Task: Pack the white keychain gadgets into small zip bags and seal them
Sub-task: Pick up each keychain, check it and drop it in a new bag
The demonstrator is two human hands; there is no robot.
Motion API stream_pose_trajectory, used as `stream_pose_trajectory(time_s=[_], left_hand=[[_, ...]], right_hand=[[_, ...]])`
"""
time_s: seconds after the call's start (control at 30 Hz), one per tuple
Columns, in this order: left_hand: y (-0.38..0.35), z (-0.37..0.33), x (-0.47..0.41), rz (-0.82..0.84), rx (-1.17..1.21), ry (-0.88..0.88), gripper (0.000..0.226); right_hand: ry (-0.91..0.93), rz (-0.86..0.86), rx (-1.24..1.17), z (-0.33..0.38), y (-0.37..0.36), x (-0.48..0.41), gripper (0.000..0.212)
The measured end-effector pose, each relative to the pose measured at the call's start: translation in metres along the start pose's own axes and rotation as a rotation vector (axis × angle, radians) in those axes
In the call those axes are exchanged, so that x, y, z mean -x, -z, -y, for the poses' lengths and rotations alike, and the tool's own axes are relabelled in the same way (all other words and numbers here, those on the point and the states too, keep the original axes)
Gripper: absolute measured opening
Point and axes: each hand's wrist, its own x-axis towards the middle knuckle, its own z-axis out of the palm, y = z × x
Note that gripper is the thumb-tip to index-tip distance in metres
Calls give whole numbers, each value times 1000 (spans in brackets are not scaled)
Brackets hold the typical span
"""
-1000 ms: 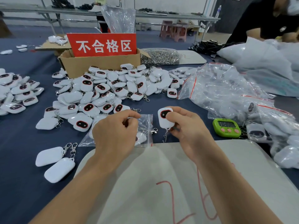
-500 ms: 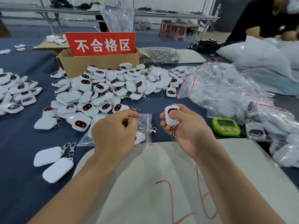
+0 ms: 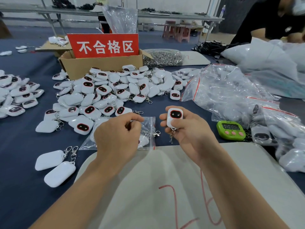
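Observation:
My right hand (image 3: 189, 129) grips a white keychain gadget (image 3: 174, 117) upright, its dark red-rimmed face toward me and its metal clip hanging below my fingers. My left hand (image 3: 118, 136) has curled fingers pinching the top of a small clear zip bag (image 3: 148, 128) that lies on the blue cloth with a white gadget inside. A large pile of loose white gadgets (image 3: 112, 91) spreads behind my hands. Two gadgets (image 3: 54, 166) lie face down at the near left.
A cardboard box (image 3: 102, 65) with a red sign stands behind the pile. Clear zip bags (image 3: 231, 91) and packed gadgets heap at the right beside a green timer (image 3: 231, 129). A white sack (image 3: 165, 187) lies before me. Another person (image 3: 272, 19) bends at the far right.
My right hand has turned the gadget upright in its grip, brought it closer to me and toward the bag. My left hand has stayed on the bag.

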Motion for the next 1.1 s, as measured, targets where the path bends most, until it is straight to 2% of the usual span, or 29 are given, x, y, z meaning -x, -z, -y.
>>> stream_pose_trajectory(time_s=[0.27, 0.37, 0.47, 0.53, 0.6, 0.67, 0.9, 1.0, 1.1], left_hand=[[-1, 1, 0, -2, 22, -17, 33], [-2, 3, 0, -34, 37, -77, 33], [-3, 5, 0, -108, 65, -232, 30], [-4, 5, 2, -70, 80, -358, 39], [-7, 6, 3, -15, 99, -458, 45], [-9, 8, 3, -22, 108, -481, 42], [-9, 10, 3, -50, 131, -427, 32], [-10, 9, 3, -71, 128, -376, 38], [-9, 11, 0, -32, 123, -486, 54]], right_hand=[[63, 26, 111, -4, -2, -1, 40], [74, -11, 166, -5, -3, -1, 34], [221, -146, 508, -10, -4, 0, 28], [383, -169, 697, -11, -7, 2, 30], [493, -138, 744, -12, -11, 5, 34], [543, -114, 741, -15, -13, 7, 33], [519, -91, 695, -12, -13, 6, 29], [339, -50, 545, -9, -13, 7, 29], [161, 11, 325, -5, -13, 6, 22]])
